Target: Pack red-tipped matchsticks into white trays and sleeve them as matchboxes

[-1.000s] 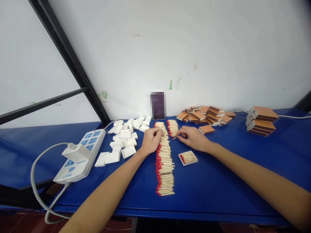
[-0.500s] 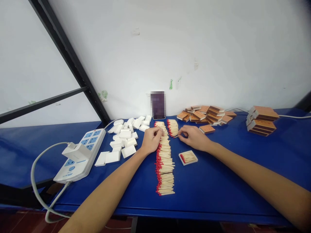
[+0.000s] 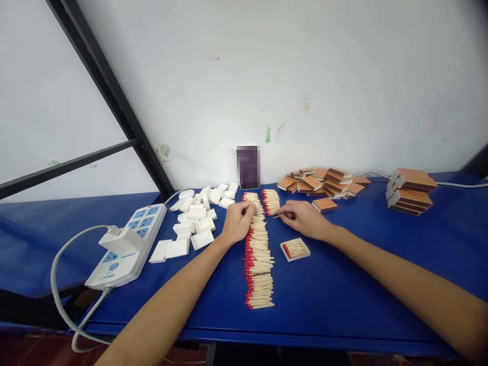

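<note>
My left hand rests against the long row of red-headed matches, its fingers curled together; whatever they may hold is hidden. To the right, my right hand has thumb and forefinger pinched on a single match, its red head pointing left. That match lies at the near end of a shorter row of matches. Below this hand, a white matchbox tray holds several matches, heads to the left.
Empty white matchbox trays lie heaped on the left, beside a power strip with a plugged-in charger. Orange matchbox sleeves are piled at the back right, near a stack of matchboxes. A phone leans against the wall.
My right hand has shifted slightly left, bringing the pinched match's red head into clearer view by the short row. My left hand has stayed at the long row.
</note>
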A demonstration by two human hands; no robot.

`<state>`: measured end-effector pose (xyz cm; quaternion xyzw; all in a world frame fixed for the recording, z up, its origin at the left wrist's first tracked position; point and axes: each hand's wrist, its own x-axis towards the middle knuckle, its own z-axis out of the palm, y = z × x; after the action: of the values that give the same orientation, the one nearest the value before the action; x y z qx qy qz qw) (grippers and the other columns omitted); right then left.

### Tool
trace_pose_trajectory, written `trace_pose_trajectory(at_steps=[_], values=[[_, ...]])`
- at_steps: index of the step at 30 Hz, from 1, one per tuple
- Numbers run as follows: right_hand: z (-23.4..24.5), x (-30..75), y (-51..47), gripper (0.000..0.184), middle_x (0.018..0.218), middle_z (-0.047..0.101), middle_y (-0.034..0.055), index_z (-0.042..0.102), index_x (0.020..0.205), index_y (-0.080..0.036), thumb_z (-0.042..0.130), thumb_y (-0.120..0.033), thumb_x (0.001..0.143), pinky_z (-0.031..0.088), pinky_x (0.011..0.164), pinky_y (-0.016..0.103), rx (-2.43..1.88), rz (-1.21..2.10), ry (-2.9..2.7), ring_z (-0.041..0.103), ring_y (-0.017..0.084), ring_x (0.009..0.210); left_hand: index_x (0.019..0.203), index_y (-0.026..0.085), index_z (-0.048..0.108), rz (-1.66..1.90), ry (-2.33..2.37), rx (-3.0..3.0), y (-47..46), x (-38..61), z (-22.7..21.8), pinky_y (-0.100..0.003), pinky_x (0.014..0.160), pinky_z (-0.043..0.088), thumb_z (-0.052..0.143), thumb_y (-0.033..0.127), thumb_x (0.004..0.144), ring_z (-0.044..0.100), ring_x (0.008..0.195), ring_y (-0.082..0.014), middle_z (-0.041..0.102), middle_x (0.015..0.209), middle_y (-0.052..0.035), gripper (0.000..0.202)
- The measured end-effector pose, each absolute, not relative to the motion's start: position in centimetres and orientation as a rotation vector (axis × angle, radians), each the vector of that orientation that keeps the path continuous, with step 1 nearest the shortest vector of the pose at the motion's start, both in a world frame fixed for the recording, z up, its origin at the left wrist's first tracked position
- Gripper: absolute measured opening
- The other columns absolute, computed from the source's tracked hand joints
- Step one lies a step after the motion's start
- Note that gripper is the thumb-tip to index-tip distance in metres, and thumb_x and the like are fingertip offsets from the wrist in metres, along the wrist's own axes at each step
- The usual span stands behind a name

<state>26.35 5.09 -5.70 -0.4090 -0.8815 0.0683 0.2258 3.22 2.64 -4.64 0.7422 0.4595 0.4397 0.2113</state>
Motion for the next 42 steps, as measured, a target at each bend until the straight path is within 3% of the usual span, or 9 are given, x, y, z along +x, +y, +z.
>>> trace_pose_trajectory(at_steps=[10, 15, 28, 35, 42], values=[[-5.42, 26.20, 4.96, 0.023, 0.070, 0.063, 0.0011, 0.075, 0.097, -0.023, 0.054, -0.024, 0.085, 0.033, 0.057, 0.025, -1.170, 0.263, -2.402, 0.053, 0.014, 0.063, 0.060, 0.015, 0.057, 1.201, 1.298, 2.078, 2.58, 3.24, -4.59, -0.024, 0.055, 0.029, 0.042, 0.032, 0.091, 0.040, 0.053, -0.0103, 0.044, 0.053, 0.0025, 0.038], [-5.41, 26.39, 4.91, 0.017, 0.062, 0.057, -0.0020, 0.071, 0.085, -0.020, 0.056, -0.028, 0.084, 0.031, 0.054, 0.024, -1.126, 0.384, -2.371, 0.048, 0.012, 0.056, 0.061, 0.014, 0.058, 1.205, 1.289, 2.079, 2.51, 3.22, -4.54, -0.024, 0.056, 0.030, 0.042, 0.030, 0.090, 0.042, 0.054, -0.0100, 0.047, 0.054, 0.0025, 0.036], [-5.03, 26.51, 4.33, 0.014, 0.053, 0.045, -0.0053, 0.066, 0.075, -0.019, 0.057, -0.029, 0.081, 0.028, 0.051, 0.024, -1.095, 0.429, -2.390, 0.040, 0.010, 0.049, 0.062, 0.014, 0.057, 1.213, 1.271, 2.049, 2.65, 3.16, -4.76, -0.024, 0.055, 0.030, 0.042, 0.030, 0.090, 0.040, 0.054, -0.0101, 0.045, 0.054, 0.0024, 0.036], [-5.03, 26.61, 4.15, 0.014, 0.053, 0.041, -0.0061, 0.067, 0.077, -0.019, 0.058, -0.030, 0.081, 0.028, 0.050, 0.023, -1.070, 0.500, -2.365, 0.038, 0.010, 0.049, 0.063, 0.015, 0.058, 1.198, 1.257, 2.063, 2.68, 3.16, -4.81, -0.024, 0.057, 0.031, 0.041, 0.031, 0.091, 0.042, 0.056, -0.0109, 0.050, 0.057, 0.0013, 0.037], [-5.27, 26.75, 4.44, 0.021, 0.057, 0.049, -0.0041, 0.071, 0.092, -0.019, 0.053, -0.029, 0.086, 0.030, 0.053, 0.024, -1.085, 0.444, -2.341, 0.043, 0.012, 0.052, 0.063, 0.015, 0.058, 1.209, 1.253, 2.058, 2.79, 3.11, -4.98, -0.024, 0.056, 0.030, 0.042, 0.029, 0.090, 0.041, 0.055, -0.0104, 0.047, 0.055, 0.0022, 0.035]])
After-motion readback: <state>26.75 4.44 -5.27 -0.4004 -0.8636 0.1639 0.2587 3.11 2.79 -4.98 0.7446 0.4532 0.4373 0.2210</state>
